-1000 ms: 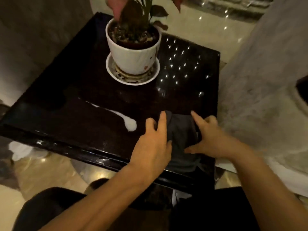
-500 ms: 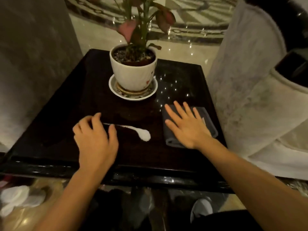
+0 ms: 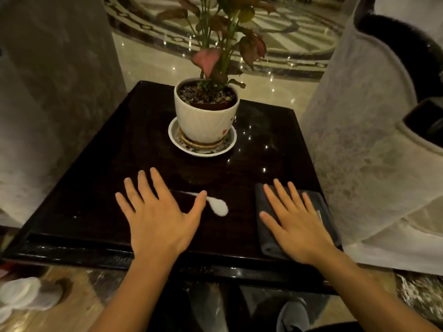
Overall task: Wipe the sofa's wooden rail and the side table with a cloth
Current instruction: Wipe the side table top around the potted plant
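- Cloth [image 3: 318,212]: a dark grey folded piece lying flat on the near right part of the side table [image 3: 119,164], close to its right edge.
- The right hand [image 3: 297,226] lies palm down on the cloth with fingers spread and straight, pressing on it rather than gripping; nothing is held.
- The left hand [image 3: 158,219] rests flat on the bare dark tabletop to the left of the cloth, fingers splayed, grasping nothing.
- Between the two hands lies a small white streak [image 3: 219,207] with a rounded blob at its right end; the left thumb tip touches its thin tail. Whether it is liquid or a reflection cannot be told.
- The tabletop is glossy, near black, with a raised rim along its near edge and small light glints on the right half.
- A white plant pot [image 3: 203,118] stands upright on a white saucer [image 3: 226,146] at the middle back of the table, well apart from both hands. It takes up the centre of the far half of the surface.
- From the pot rises a plant [image 3: 206,61] with pink and dark red leaves.
- Just beside the table's right edge stands a pale patterned sofa arm [image 3: 359,116].
- A grey upholstered side [image 3: 60,80] stands on the left.
- Beyond is a polished marble floor [image 3: 153,58] with an inlaid circular pattern.
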A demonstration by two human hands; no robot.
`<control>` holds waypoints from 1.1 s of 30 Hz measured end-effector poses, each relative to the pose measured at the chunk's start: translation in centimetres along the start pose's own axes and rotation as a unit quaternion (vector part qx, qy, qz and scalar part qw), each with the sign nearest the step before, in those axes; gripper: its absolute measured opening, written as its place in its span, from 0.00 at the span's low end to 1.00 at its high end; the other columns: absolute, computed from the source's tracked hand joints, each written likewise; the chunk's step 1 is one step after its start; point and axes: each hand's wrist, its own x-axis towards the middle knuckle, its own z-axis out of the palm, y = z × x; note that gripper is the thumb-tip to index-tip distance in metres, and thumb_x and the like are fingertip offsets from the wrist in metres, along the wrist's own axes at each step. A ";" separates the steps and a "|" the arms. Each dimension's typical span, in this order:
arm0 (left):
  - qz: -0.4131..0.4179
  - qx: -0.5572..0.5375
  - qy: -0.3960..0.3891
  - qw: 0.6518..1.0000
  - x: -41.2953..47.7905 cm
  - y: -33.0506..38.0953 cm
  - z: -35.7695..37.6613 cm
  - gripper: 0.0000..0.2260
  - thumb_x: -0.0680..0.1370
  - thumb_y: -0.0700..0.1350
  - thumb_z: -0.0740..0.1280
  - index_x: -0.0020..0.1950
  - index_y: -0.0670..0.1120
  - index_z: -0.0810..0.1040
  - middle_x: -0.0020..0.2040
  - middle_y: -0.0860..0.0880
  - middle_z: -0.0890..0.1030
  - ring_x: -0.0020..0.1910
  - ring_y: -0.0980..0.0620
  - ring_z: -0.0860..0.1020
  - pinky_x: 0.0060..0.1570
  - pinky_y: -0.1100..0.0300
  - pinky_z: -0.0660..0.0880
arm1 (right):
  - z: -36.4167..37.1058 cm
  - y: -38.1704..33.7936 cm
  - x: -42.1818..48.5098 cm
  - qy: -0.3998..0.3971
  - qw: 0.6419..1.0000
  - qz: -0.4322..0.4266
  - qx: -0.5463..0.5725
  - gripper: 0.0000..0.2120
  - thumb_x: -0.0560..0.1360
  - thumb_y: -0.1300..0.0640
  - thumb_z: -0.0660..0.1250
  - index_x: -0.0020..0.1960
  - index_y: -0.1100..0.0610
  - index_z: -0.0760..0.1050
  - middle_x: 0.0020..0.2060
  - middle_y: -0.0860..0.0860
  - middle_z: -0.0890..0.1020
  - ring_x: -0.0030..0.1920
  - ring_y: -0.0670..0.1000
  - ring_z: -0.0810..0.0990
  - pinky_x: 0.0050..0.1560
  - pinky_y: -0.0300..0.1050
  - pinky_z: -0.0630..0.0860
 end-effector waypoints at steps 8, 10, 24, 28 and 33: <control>0.003 0.011 -0.017 1.000 0.0 -0.4 0.5 0.48 0.71 0.77 0.43 0.79 0.44 0.53 0.77 0.37 0.61 0.77 0.33 0.54 0.74 0.35 0.50 | -0.6 -4.6 8.5 -0.022 0.998 0.049 0.014 0.33 0.78 0.33 0.37 0.80 0.44 0.41 0.81 0.48 0.43 0.80 0.57 0.38 0.77 0.60 0.37; 0.004 0.018 -0.020 1.000 -0.1 -0.4 0.6 0.46 0.73 0.76 0.43 0.79 0.44 0.55 0.77 0.37 0.62 0.76 0.33 0.55 0.74 0.34 0.51 | 0.5 -6.0 5.3 0.003 0.998 -0.056 0.019 0.32 0.78 0.33 0.33 0.80 0.42 0.41 0.81 0.46 0.44 0.80 0.54 0.38 0.77 0.58 0.38; 0.006 0.002 -0.060 0.998 0.3 -0.8 -0.6 0.44 0.71 0.73 0.48 0.80 0.48 0.51 0.79 0.39 0.57 0.77 0.34 0.50 0.75 0.37 0.48 | -0.3 -4.8 6.0 -0.035 0.999 -0.023 0.021 0.32 0.78 0.34 0.37 0.80 0.42 0.39 0.81 0.46 0.41 0.80 0.55 0.36 0.77 0.57 0.36; 0.001 0.054 -0.033 0.998 2.1 -4.9 -2.1 0.48 0.66 0.79 0.44 0.80 0.54 0.51 0.80 0.41 0.55 0.77 0.33 0.49 0.74 0.37 0.48 | -0.3 -2.0 1.7 -0.024 0.984 -0.177 0.008 0.30 0.78 0.30 0.35 0.78 0.35 0.38 0.79 0.40 0.41 0.79 0.49 0.37 0.76 0.49 0.35; -0.034 0.111 -0.096 0.989 3.2 -10.1 -3.2 0.51 0.62 0.84 0.40 0.79 0.59 0.44 0.81 0.44 0.48 0.77 0.32 0.45 0.73 0.33 0.44 | -1.4 0.0 4.7 -0.032 0.996 0.086 0.008 0.32 0.79 0.34 0.40 0.80 0.43 0.40 0.81 0.47 0.44 0.80 0.55 0.40 0.78 0.58 0.39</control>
